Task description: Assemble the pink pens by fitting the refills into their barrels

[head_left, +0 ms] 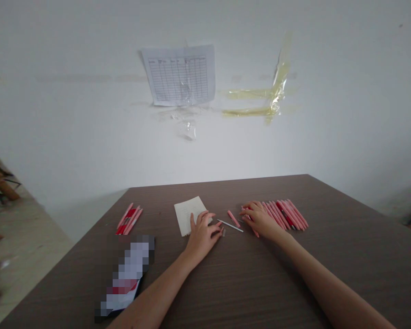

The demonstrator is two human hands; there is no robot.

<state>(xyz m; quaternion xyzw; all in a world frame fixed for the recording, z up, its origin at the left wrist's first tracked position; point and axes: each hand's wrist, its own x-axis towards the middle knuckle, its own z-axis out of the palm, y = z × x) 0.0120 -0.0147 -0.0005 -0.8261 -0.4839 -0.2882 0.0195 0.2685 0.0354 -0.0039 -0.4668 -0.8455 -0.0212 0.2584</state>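
While seemingly handling pen parts (233, 219), rests left grip (202, 232) part-open over paper (187, 215), right grip (259, 220) loosely curled by pink pens (287, 215), with holds unclear, probably needing fine pinching next.

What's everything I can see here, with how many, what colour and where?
Wall: one, whitish, behind the table
Printed sheet: one, white, on the wall
Yellowish tape: several strips, right of the sheet
Table: one, dark brown, under the hands
Left pen group: several, pink and red, table's left
Right pen group: over ten, pink and red, by the right hand
Short pink piece: one, between the hands
Thin rod: one, pale, between the hands
Cream paper: one, partly behind the left hand
Blurred-out object: one, greyish with red, front left
Floor: one, beige, far left
Left hand: one, bare, at the paper
Right hand: one, bare, at the pens
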